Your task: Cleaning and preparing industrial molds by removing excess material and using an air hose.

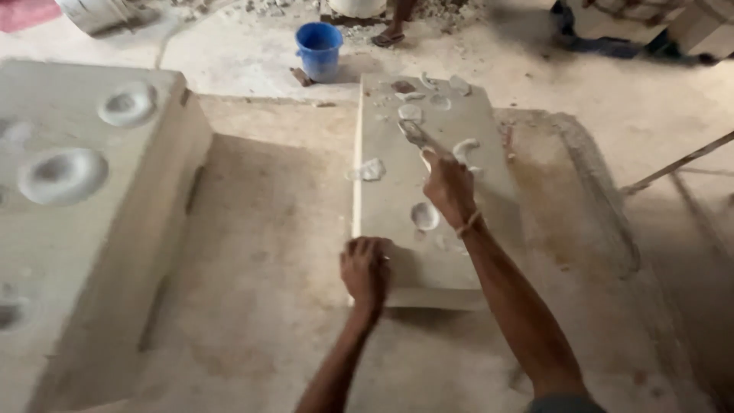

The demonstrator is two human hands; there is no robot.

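Head view: a blue bucket (319, 49) stands at twelve o'clock on the floor (260, 252), its contents hidden. The right hand (449, 186) is clamped on a trowel (414, 134) over the flat slab (440, 153) dotted with white plaster blobs (425, 216). The left hand (365, 269) is curled on the slab's near corner, at seven o'clock from the trowel.

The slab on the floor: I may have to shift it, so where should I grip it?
Probably by the near left corner of the slab, where the left hand already rests; that raised edge is free of plaster dabs. The right hand holds a trowel over the middle.
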